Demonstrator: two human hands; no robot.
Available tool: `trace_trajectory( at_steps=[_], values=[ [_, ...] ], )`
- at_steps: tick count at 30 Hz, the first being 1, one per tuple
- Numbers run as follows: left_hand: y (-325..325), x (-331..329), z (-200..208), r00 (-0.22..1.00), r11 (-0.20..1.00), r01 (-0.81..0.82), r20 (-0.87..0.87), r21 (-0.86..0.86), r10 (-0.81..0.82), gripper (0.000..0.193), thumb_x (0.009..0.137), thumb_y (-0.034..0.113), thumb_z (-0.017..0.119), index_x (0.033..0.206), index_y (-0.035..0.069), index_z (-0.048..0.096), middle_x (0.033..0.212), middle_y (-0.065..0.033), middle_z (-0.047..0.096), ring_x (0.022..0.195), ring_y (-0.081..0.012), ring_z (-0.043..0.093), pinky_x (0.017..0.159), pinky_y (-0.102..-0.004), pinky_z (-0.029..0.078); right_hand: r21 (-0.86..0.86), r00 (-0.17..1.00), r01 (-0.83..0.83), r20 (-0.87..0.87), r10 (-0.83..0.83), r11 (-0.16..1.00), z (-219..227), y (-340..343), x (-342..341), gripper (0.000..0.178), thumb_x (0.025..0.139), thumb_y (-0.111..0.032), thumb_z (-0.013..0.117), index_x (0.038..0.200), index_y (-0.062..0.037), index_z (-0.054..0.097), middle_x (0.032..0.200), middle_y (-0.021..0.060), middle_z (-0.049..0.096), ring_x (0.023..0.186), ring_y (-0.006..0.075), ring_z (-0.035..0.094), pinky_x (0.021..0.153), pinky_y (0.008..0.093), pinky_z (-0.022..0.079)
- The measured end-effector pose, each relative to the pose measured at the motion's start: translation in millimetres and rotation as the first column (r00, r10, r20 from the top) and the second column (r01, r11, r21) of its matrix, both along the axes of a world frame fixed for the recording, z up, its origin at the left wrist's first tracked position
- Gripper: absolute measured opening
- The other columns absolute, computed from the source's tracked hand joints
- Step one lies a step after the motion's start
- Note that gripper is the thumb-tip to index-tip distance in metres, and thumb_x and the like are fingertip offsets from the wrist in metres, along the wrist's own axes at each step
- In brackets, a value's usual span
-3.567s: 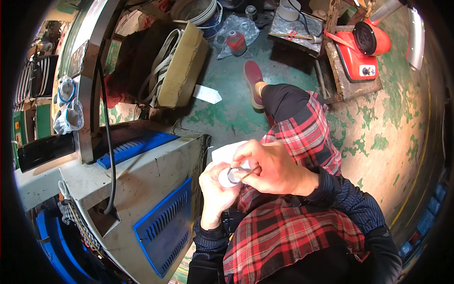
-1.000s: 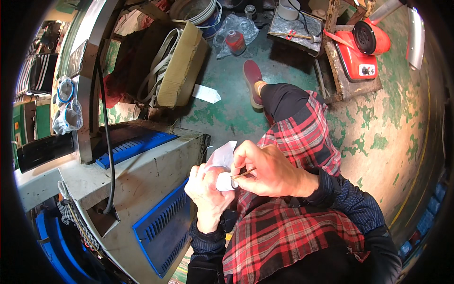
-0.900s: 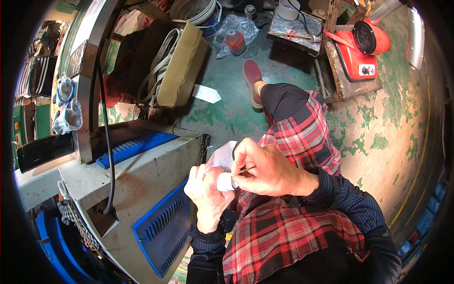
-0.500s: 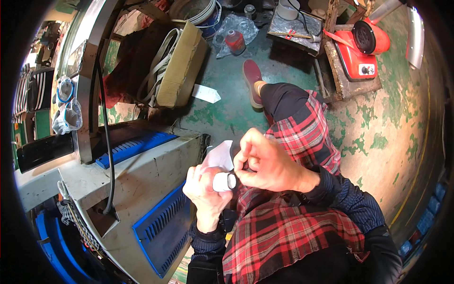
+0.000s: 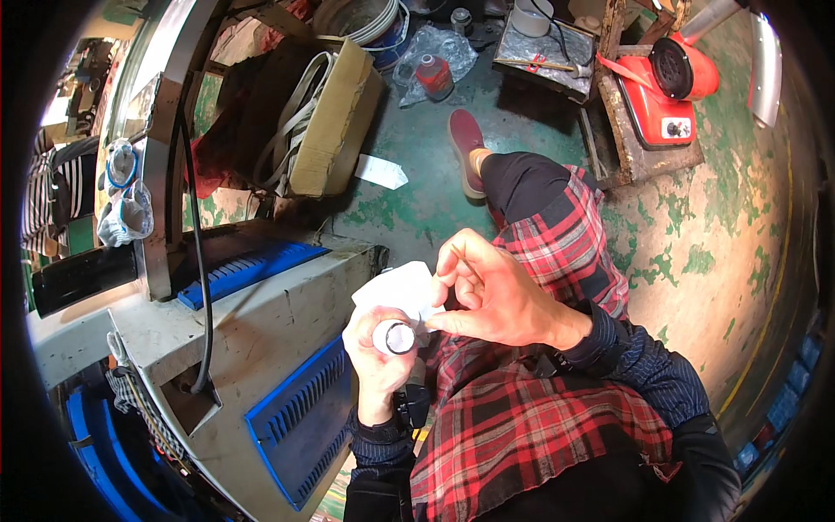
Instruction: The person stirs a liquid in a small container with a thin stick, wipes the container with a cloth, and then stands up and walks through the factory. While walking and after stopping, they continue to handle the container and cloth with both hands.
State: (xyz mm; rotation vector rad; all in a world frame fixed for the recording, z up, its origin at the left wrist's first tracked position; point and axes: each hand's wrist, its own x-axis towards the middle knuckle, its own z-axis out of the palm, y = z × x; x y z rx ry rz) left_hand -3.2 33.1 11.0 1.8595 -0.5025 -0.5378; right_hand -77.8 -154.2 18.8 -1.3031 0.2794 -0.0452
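My left hand (image 5: 376, 361) is wrapped around a small white cylinder (image 5: 394, 337), whose dark round end faces up. My right hand (image 5: 496, 294) pinches a piece of white cloth (image 5: 402, 288) at the cylinder's top edge, thumb and forefinger closed on the cloth and the other fingers spread. Both hands are held over my lap, above a red plaid shirt (image 5: 539, 409) and beside a grey machine housing (image 5: 252, 331).
The grey machine housing has blue vent grilles (image 5: 300, 422) and a black cable (image 5: 198, 261) at my left. A cardboard box (image 5: 326, 117) with straps sits on the green floor (image 5: 417, 200). A red device (image 5: 670, 87) stands on a wooden stand at the far right.
My right hand has opened its outer fingers and shifted from covering the cylinder's top to pinching the cloth beside it. The cylinder's dark end now shows. My left hand stays put.
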Motion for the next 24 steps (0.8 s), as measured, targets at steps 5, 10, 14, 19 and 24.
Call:
trace_trajectory(
  at_steps=[5,10,14,19,24],
  values=[
    [0.7,-0.1,0.3,0.989,0.997,-0.013,-0.148,-0.076,0.001,0.020,0.051,0.004,0.059,0.071,0.002,0.060,0.071,-0.0035,0.058,0.063,-0.0110,0.052,0.059,-0.0230,0.040,-0.028,1.000,-0.016,-0.022,0.015,0.999,-5.7,1.5,0.5,0.038,0.070,-0.003,0.074,0.093,-0.0049,0.044,0.080,0.0005,0.059,0.056,-0.0007,0.038,0.050,0.0154,0.031],
    [6.3,0.7,-4.3,0.989,0.995,-0.018,-0.149,-0.099,0.003,0.022,0.047,0.001,0.059,0.069,0.002,0.061,0.070,-0.0039,0.059,0.065,-0.0126,0.053,0.061,-0.0243,0.041,0.096,1.000,0.009,-0.021,-0.007,0.995,2.7,0.5,0.1,0.033,0.073,-0.001,0.062,0.103,-0.0026,0.049,0.076,0.0011,0.059,0.055,0.0025,0.042,0.049,0.0190,0.035],
    [13.2,3.6,-11.4,0.990,0.998,0.029,-0.136,-0.055,-0.036,0.020,0.052,0.007,0.065,0.071,0.004,0.061,0.073,-0.0042,0.061,0.070,-0.0146,0.056,0.066,-0.0263,0.042,0.071,1.000,0.022,0.015,-0.023,0.997,-2.4,-3.9,-1.3,0.032,0.074,0.002,0.057,0.105,-0.0013,0.050,0.080,0.0030,0.062,0.059,0.0016,0.048,0.050,0.0180,0.036],
    [17.1,4.1,-11.9,0.991,0.997,0.044,-0.122,-0.068,-0.052,0.021,0.051,0.005,0.063,0.072,0.004,0.061,0.074,-0.0044,0.062,0.071,-0.0144,0.056,0.066,-0.0260,0.042,0.074,0.999,0.045,-0.030,-0.043,0.996,-3.4,-5.5,-1.4,0.025,0.080,0.002,0.055,0.105,0.0031,0.054,0.083,0.0060,0.066,0.076,0.0050,0.060,0.064,0.0183,0.046],
    [16.1,4.0,-11.7,0.986,0.996,0.022,-0.160,-0.090,-0.036,0.021,0.051,0.003,0.062,0.072,0.003,0.061,0.074,-0.0050,0.062,0.071,-0.0138,0.057,0.067,-0.0258,0.043,-0.011,0.994,0.108,0.000,-0.108,0.994,-9.1,-8.2,-0.3,0.024,0.081,-0.003,0.062,0.103,0.0058,0.058,0.088,0.0121,0.067,0.082,0.0130,0.066,0.071,0.0235,0.051]
  ],
)
